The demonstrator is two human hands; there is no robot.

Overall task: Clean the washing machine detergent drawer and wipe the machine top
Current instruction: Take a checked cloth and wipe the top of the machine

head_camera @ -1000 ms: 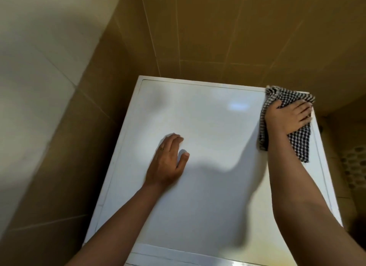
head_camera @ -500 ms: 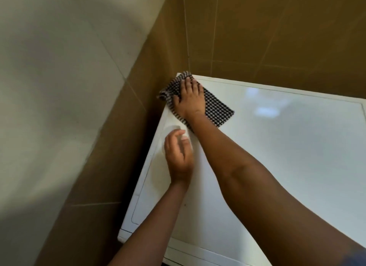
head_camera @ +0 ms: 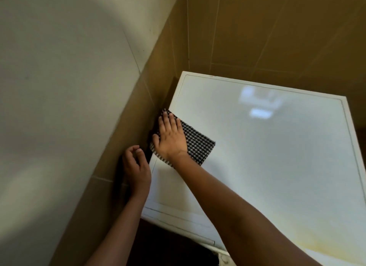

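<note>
- Far left: a pale wall [head_camera: 59, 107] meets brown tiling [head_camera: 156, 87], which runs round the corner behind the machine.
- Left hand [head_camera: 136, 168]: it sits low in the gap between the brown tiling and the machine's left side. Its fingers [head_camera: 130, 152] are loosely curled and hold nothing (contact with the machine's edge cannot be confirmed).
- Right hand [head_camera: 172, 140]: it lies palm down on the checked cloth [head_camera: 198, 147], fingers [head_camera: 170, 121] straight and slightly apart, pressing it flat.
- Checked cloth: black and white, it lies on the left edge of the machine top [head_camera: 277, 156], with its left part overhanging towards the tiling.
- Machine top: white and glossy, with a light reflection [head_camera: 257, 105] near the back.
- Near right: a yellowish tint [head_camera: 309, 244] shows on the surface.
</note>
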